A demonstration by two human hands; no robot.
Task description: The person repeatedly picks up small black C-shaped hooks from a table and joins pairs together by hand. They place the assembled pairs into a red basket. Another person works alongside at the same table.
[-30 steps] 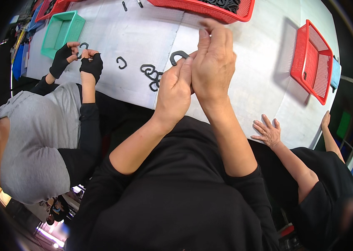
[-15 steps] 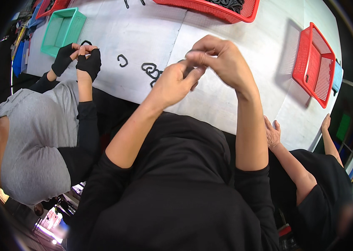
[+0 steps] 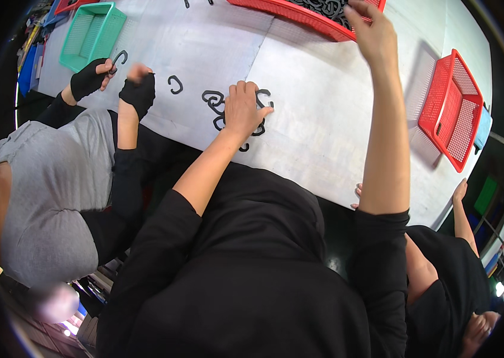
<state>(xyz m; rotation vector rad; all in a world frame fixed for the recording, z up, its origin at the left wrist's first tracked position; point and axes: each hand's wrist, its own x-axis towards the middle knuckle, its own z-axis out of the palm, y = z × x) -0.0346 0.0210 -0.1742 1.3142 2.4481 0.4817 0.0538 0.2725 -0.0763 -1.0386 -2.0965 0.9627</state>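
My left hand (image 3: 243,110) lies palm down on a cluster of black C-shaped plastic links, fingers stretched and thumb apart. It covers part of the cluster; one link (image 3: 264,92) shows beside its fingertips and another link (image 3: 212,95) to its left. My right hand (image 3: 376,33) is stretched far forward at the right end of a red basket (image 3: 291,15) filled with similar black pieces (image 3: 326,7). Its thumb and fingers are curved and apart over the pieces, with nothing visibly held.
A single black link (image 3: 174,85) lies left of the cluster. On the left, a co-worker in black fingerless gloves holds a link (image 3: 122,56) near a green basket (image 3: 94,36). Another red basket (image 3: 452,110) stands at the right edge; another person's arm (image 3: 464,215) is there.
My hands were together above the table. The left has come down onto the links, while the right has moved forward to the filled basket. The co-worker's hands have separated.
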